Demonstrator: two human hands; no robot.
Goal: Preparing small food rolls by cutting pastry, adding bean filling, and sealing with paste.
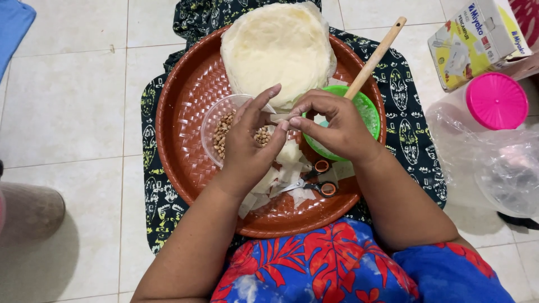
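Pastry strip point(280, 118), one small pale piece, is pinched between the fingertips of both hands above the middle of a round brown woven tray point(185, 101). Left hand point(250, 143) grasps its left end with thumb and fingers, hovering over a clear plastic bowl point(216, 120) that holds a heap of brown peanuts point(223, 130). Right hand point(337, 126) grasps the other end with curled fingers, over a green plastic bowl point(368, 109); what is in that bowl cannot be told, but one wooden stick point(375, 56) leans out of it toward the upper right. Below the hands, on the tray, lie several cut pale pastry pieces point(283, 168) and one pair of scissors point(314, 182) with orange-lined handles. At the far side of the tray sits one stack of round pale pastry sheets point(278, 47), partly overhanging the rim. The tray rests on a dark patterned cloth point(412, 134) spread over a white tiled floor point(67, 112). To the right stand one cardboard box point(477, 42), one clear jar with a pink lid point(496, 101) and a clear plastic bag point(505, 168). A blue cloth point(14, 25) shows at the upper left corner.
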